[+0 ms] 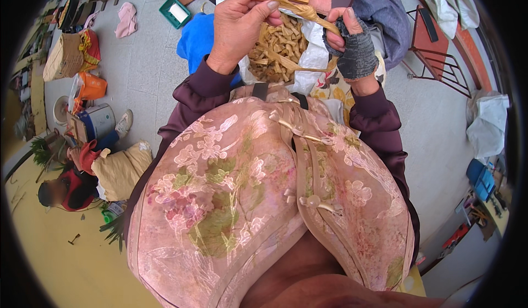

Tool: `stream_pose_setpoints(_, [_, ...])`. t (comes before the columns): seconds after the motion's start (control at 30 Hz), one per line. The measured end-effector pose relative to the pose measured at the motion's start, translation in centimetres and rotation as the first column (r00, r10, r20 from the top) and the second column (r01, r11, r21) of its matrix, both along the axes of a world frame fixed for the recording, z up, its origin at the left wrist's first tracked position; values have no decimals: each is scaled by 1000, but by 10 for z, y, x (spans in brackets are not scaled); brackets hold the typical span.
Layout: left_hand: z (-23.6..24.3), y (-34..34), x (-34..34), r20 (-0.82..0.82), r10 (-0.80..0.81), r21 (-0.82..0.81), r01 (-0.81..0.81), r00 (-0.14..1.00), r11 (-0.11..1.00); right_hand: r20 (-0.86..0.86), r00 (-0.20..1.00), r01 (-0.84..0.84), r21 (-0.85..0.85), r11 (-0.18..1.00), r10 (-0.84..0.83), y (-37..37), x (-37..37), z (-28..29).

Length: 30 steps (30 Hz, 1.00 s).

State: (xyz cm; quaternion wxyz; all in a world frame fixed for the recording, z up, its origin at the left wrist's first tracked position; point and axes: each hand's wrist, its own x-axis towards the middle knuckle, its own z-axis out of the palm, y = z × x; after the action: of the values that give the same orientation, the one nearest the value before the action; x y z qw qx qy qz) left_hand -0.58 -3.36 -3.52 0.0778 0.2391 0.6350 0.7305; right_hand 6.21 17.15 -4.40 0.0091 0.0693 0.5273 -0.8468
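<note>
Your left hand pinches tan strip; your gloved right hand grips it farther right; folded pieces below.

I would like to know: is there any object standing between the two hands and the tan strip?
Nothing visible does. The left hand pinches the strip with bare fingertips. The right hand wears a grey glove, but its fingertips are bare; whether the glove's cloth touches the strip, I cannot tell.
</note>
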Motion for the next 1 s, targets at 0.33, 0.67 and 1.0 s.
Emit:
stream_pose_setpoints(0.33, [4, 8, 18, -584, -337, -667, -199, 739, 718, -111, 961, -84, 755, 650, 254, -18, -4, -5])
stream_pose_setpoints(0.67, [-38, -7, -50, -820, -408, -559, -408, 401, 722, -228, 932, -7, 768, 640, 283, -32, -7, -4])
stream_pose_setpoints(1.0, [-47, 32, -65, 470, -250, 91, 235, 846, 968, -272, 958, 210, 887, 411, 97, 10, -57, -29])
